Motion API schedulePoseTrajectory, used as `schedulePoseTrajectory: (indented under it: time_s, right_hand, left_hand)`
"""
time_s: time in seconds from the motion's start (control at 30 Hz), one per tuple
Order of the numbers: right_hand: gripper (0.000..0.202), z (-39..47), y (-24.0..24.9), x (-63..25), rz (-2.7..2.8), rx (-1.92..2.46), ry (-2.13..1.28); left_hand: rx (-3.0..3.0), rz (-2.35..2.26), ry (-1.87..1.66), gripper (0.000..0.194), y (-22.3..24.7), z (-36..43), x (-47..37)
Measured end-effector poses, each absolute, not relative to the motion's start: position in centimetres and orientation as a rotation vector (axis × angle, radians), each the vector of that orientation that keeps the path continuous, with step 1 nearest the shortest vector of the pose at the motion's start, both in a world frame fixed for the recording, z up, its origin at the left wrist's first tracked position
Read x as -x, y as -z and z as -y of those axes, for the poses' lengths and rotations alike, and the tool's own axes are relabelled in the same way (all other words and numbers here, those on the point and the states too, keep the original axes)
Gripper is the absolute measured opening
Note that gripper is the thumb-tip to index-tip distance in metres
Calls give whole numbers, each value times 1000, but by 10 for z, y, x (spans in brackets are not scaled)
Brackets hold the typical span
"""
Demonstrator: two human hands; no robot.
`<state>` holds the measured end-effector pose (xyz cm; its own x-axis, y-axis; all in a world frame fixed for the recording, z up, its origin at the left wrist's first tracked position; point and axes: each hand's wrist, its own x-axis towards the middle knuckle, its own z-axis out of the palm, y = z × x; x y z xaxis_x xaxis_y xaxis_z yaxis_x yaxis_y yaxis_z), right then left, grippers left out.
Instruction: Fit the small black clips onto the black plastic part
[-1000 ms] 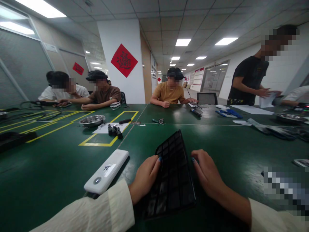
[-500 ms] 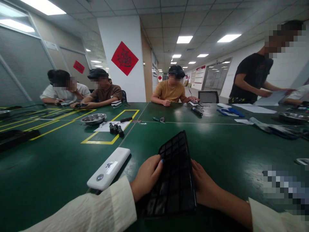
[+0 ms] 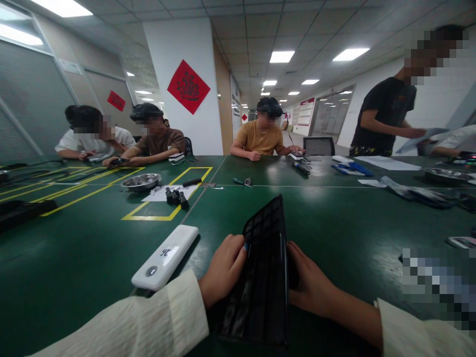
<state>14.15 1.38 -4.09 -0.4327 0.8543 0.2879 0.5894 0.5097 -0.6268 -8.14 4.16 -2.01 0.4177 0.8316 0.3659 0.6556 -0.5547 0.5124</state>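
Premises: a large office room with a panelled ceiling and a white pillar (image 3: 199, 130). The green surface (image 3: 342, 218) fills the foreground. Several co-workers sit along its far side, one in a yellow shirt (image 3: 260, 140); another, in a dark shirt (image 3: 386, 111), stands at right holding paper.

Principal item: a black compartment tray (image 3: 263, 270), directly in front of the wearer, steeply tilted, divided face visible. Left grip (image 3: 225, 267): closed on the tray's left edge, thumb over the divided face. Right grip (image 3: 312, 282): at the tray's right side, fingers partly hidden behind it; how firmly it is closed cannot be told. Nor can contact between the tray's lower end and the surface.

Lesser items: a white device marked 26 (image 3: 167, 258), lying near the left sleeve; farther off, a steel bowl (image 3: 141, 182) and small black cylinders (image 3: 176, 197).

Progress, in judgement: the tray is in hand; laying it flat and releasing it are not done. Compartments are too dark to verify contents.
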Motion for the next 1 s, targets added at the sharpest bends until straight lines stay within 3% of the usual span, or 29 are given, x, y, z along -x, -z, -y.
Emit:
schedulePoseTrajectory:
  time_s: [0.5,0.83,1.0]
  right_hand:
    - [56,-17,38,-143,1963,1123,-754]
    - [57,-17,38,-143,1953,1130,-764]
    - [57,-16,37,-143,1959,1121,-736]
  left_hand:
    - [-1896,-1113,-849,31,13,-40,78]
    - [-2509,-1251,-825,25,14,-42,83]
    - [-2485,-1178,-843,26,15,-42,84]
